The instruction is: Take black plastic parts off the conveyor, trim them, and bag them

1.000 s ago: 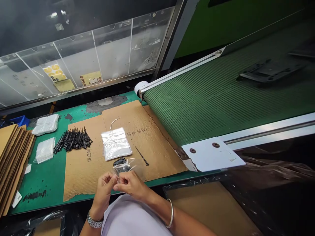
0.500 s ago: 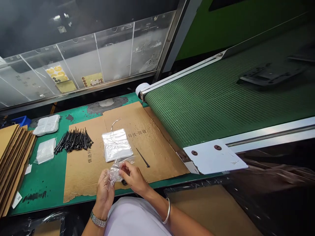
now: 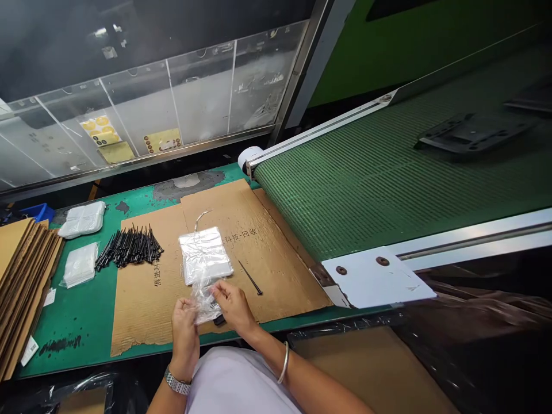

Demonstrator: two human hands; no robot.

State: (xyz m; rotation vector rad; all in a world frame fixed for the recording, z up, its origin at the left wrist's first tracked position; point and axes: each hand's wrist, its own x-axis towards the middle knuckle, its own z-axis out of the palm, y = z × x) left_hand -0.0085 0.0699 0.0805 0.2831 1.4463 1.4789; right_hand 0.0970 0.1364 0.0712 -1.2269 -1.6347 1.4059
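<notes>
clear plastic bag [image 3: 203, 303] pinched by curled fingers of left hand [image 3: 184, 328] and right hand [image 3: 233, 306], held over brown corrugated cardboard sheet [image 3: 146, 305] on green table [image 3: 64, 322], just below flat silver packet [image 3: 205, 255].

Clear acrylic panels [image 3: 198, 95] in a metal frame [image 3: 142, 162] run along the far side of a worn green workbench [image 3: 64, 328], with yellow sticker sheets [image 3: 102, 129] showing on them. To the right, a green mesh conveyor belt [image 3: 336, 195] with aluminium side rails [image 3: 474, 244] runs before a green wall panel [image 3: 409, 40].

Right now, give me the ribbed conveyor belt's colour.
The ribbed conveyor belt is green; head view.
</notes>
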